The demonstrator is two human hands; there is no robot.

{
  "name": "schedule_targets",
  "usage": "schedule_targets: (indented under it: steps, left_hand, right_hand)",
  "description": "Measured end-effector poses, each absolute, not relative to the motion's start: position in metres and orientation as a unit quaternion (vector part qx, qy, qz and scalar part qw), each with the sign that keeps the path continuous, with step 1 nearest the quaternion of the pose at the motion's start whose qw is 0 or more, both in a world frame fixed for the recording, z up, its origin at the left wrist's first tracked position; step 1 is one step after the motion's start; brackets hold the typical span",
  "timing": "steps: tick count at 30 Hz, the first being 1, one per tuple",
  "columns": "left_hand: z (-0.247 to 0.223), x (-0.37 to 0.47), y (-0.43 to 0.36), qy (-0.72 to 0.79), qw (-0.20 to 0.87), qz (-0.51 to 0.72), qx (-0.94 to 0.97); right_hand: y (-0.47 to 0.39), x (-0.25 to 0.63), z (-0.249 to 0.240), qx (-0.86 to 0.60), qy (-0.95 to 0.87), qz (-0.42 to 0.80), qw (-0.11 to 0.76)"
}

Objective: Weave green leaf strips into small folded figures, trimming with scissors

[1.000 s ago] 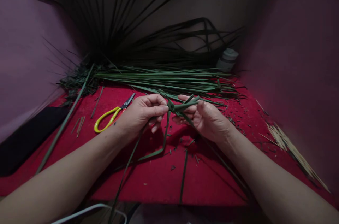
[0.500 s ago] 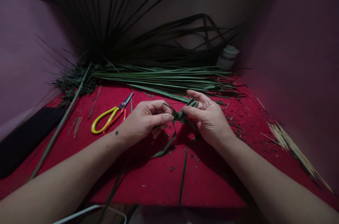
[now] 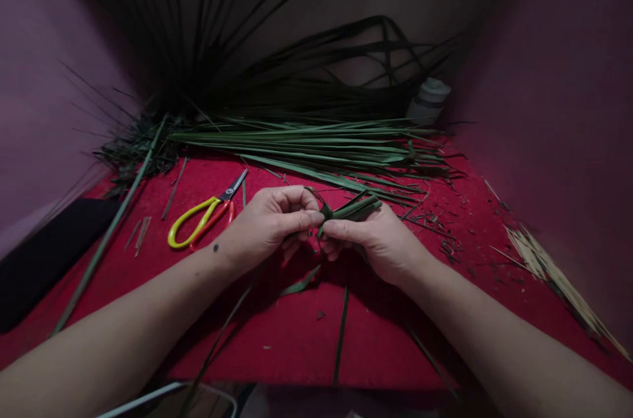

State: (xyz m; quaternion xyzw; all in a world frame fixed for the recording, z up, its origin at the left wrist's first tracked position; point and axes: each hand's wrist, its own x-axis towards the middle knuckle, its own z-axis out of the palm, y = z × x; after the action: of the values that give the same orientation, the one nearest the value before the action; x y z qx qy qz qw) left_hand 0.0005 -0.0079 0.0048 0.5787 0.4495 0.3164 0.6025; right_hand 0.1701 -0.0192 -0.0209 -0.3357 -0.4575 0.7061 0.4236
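Note:
Between both hands is a folded green palm leaf strip [image 3: 353, 208], held just above the red cloth. My left hand [image 3: 281, 220] pinches its left end between thumb and fingers. My right hand [image 3: 378, 237] grips it from below, the thumb lying along the near side and the fingertips close to the left hand's. Folded lengths of leaf stick out to the right over the right hand. A loose leaf tail [image 3: 301, 283] hangs beneath the hands. Yellow and red handled scissors [image 3: 205, 217] lie just left of my left hand, blades pointing away.
Long green leaves [image 3: 306, 144] lie in a bundle across the back. A white bottle [image 3: 429, 101] stands behind them. Thin pale sticks [image 3: 548, 273] lie at the right, a black object [image 3: 54, 253] at the left. Leaf scraps dot the red cloth [image 3: 291, 345].
My right hand has moved down and left, its raised fingers now curled under the leaf strip. The folded leaf has swung to point right. My left hand keeps its pinch.

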Motion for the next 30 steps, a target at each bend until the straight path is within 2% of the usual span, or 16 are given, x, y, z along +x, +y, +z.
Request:
schedule_targets:
  steps: [4, 11, 16, 23, 30]
  left_hand:
    - [0.005, 0.002, -0.009, 0.448, 0.616, 0.315, 0.566]
    - [0.004, 0.003, -0.012, 0.431, 0.637, 0.321, 0.552]
    - [0.007, 0.001, -0.011, 0.426, 0.669, 0.296, 0.533]
    - [0.011, 0.000, -0.007, 0.361, 0.773, 0.258, 0.454]
    - [0.007, 0.004, -0.014, 0.406, 0.736, 0.203, 0.501]
  right_hand:
    - [-0.023, 0.168, -0.017, -0.378, -0.492, 0.635, 0.461]
    - [-0.024, 0.169, -0.015, -0.403, -0.466, 0.611, 0.498]
    - [-0.021, 0.173, -0.017, -0.389, -0.425, 0.633, 0.517]
    - [-0.014, 0.176, -0.018, -0.374, -0.397, 0.646, 0.534]
    - [-0.016, 0.175, -0.019, -0.350, -0.407, 0.663, 0.523]
